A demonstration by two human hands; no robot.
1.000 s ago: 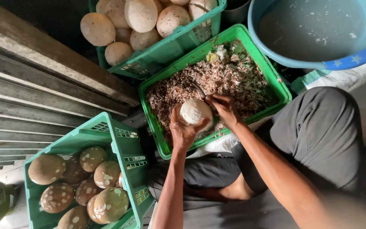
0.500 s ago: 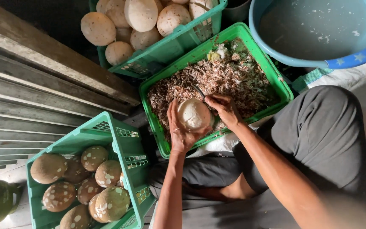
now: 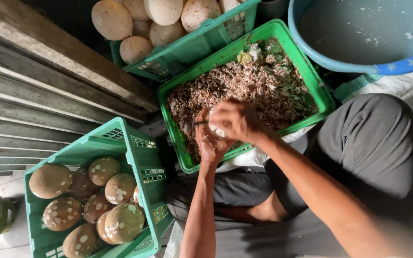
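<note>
Wooden slats at left, green crate of brown, white-flecked coconuts (image 3: 106, 205), left hand (image 3: 210, 143) cupped closed under a pale peeled coconut (image 3: 217, 130) above the green shavings crate (image 3: 180, 143), right hand (image 3: 235, 119) clenched around a knife (image 3: 198, 123) against it, blue basin (image 3: 340, 64) at right.

Green crates (image 3: 311, 76) hem hands (image 3: 225, 126); open room above shavings (image 3: 244, 86).

Both hands (image 3: 223, 129) grip pale round coconut (image 3: 214, 131) above shavings crate (image 3: 321, 91).

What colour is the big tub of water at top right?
Blue tub, with pale star shapes on its rim; seen in the head view.
</note>
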